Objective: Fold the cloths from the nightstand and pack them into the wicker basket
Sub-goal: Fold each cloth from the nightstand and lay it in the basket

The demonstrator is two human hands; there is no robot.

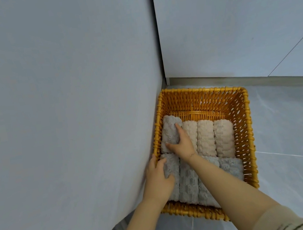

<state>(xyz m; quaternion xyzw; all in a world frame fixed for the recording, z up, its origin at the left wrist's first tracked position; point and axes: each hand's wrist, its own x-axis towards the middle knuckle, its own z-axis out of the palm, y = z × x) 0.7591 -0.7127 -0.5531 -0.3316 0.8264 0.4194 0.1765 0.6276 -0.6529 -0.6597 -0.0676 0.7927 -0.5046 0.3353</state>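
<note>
The grey wall [60,89] fills the left of the view, and the wicker basket [244,120] stands on the tiled floor [292,143] tight in the corner against it. No nightstand is in view.

Inside the basket lie two rows of folded cloths. The far row holds four: one grey cloth [169,132] at the left end and three beige cloths [207,136] beside it, all touching. The near row is grey; four bundles [188,184] seem to lie there, though the arms cover parts of them, so that count is a judgement.

The right hand [181,143] reaches across, its fingers [178,128] spread and curled over the far grey cloth, clamped on its right edge and near end. The left hand [159,178] grips the leftmost near bundle, its fingers wrapped over the top end beside the basket wall.

The step in hand looks like seating the last grey cloth into the far-left slot. To do it well, press it straight down and toward the wall so that it keeps its fold, while the left hand holds the near bundle back so it does not ride up or unroll. The far strip of the basket bottom [199,113] is bare.
</note>
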